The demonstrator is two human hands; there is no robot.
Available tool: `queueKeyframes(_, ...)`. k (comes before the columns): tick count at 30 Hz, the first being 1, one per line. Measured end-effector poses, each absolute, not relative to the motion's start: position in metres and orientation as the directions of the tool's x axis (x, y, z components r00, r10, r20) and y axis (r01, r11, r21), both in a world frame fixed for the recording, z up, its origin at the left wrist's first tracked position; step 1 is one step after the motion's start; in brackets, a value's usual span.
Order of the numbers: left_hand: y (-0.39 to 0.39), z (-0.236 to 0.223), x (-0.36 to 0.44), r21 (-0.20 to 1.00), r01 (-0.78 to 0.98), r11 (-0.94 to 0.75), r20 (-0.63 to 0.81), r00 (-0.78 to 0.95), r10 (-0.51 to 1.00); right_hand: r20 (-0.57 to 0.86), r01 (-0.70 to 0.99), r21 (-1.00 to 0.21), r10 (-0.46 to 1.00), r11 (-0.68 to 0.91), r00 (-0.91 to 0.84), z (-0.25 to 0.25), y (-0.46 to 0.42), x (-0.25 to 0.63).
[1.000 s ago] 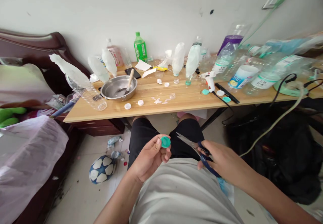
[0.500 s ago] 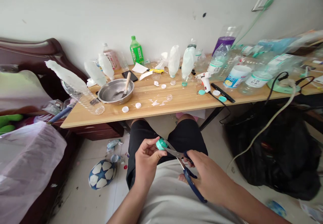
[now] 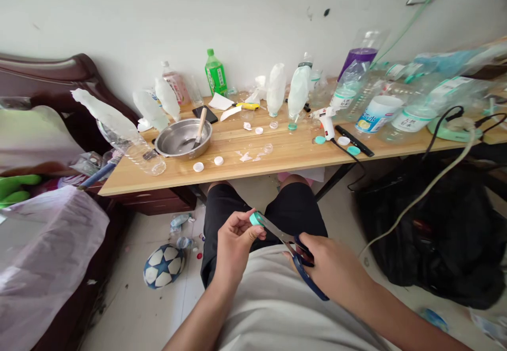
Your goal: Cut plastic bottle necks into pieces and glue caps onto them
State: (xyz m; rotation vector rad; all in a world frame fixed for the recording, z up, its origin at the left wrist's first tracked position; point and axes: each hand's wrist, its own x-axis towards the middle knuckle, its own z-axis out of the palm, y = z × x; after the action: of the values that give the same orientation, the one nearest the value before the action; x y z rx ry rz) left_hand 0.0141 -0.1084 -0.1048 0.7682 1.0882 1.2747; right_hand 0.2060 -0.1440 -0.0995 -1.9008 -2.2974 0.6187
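A white wall (image 3: 158, 13) stands behind a long, light wood-grained surface (image 3: 174, 172) crowded with bottles and caps. On its left part is a round silver metal bowl (image 3: 184, 153), with a wooden-handled brush (image 3: 202, 123) leaning inside it. A green plastic bottle with a green cap (image 3: 216, 78) stands at the far side, near the wall. Near the middle of the far side, two whitish, frosted-looking bottles (image 3: 276, 91) stand side by side. Farther right, a white glue gun (image 3: 327, 124) rests beside a slim black rod (image 3: 354, 141), with clear bottles beyond.

On the near side, below the surface's edge and in front of the person's black shorts (image 3: 297, 211), the left hand (image 3: 233, 245) pinches a round turquoise plastic cap (image 3: 255, 219) between thumb and fingers. The right hand (image 3: 335, 261) has its fingers curled around the dark blue handles of a pair of steel scissors (image 3: 282, 236), whose blades point left and overlap the cap; how deep the tips reach cannot be told. On the floor to the left lies a blue-and-white ball with star shapes (image 3: 163, 266).
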Motion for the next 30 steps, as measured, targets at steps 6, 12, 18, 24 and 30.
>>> queueKeyframes(6,-0.104,-0.108,0.014,0.903,-0.392,0.173,-0.194,-0.013,0.981,-0.152,0.908,-0.412,0.976,0.082,-0.157,-0.107,-0.141,0.203)
queueKeyframes(12,-0.109,-0.101,0.023,0.827,-0.520,0.212,-0.219,0.049,0.974,-0.193,0.704,-0.710,0.954,0.025,-0.228,-0.107,-0.132,0.216)
queueKeyframes(18,-0.111,-0.107,0.025,0.846,-0.518,0.121,-0.172,-0.051,0.984,-0.239,0.645,-0.764,0.925,0.007,-0.294,-0.096,-0.145,0.217)
queueKeyframes(24,-0.115,-0.115,0.028,0.924,-0.379,-0.050,-0.017,-0.170,0.985,-0.289,0.751,-0.659,0.936,-0.042,-0.201,-0.086,-0.152,0.199)
queueKeyframes(30,-0.119,-0.126,0.033,0.897,-0.411,-0.161,0.072,-0.225,0.972,-0.242,0.814,-0.581,0.952,0.012,-0.187,-0.083,-0.152,0.196)
